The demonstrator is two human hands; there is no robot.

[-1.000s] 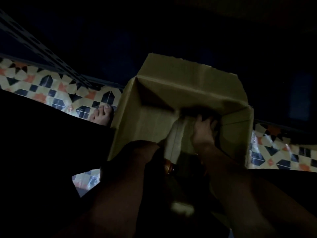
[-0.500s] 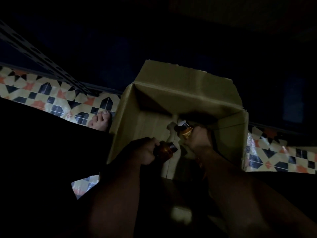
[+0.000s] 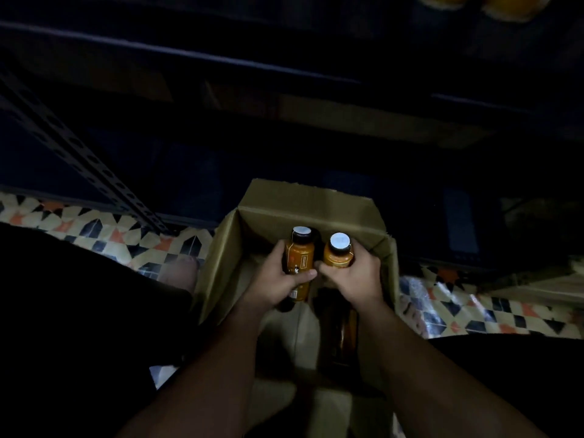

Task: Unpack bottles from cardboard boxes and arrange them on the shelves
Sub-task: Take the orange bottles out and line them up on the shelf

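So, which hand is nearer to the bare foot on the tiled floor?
Left. The left hand grips a bottle over the box, on the side toward the foot; the right hand, gripping the other bottle, is farther.

Looks like a shop stockroom or storage corner, pretty dim. A slotted metal upright (image 3: 79, 159) is running up from a patterned tile floor (image 3: 104, 232), dark shelves (image 3: 189, 55) are stacking up behind, and orange bottles (image 3: 493, 4) are sitting on the top one. A box (image 3: 303, 210) is lying open on the floor by the shelves' bottom edge.
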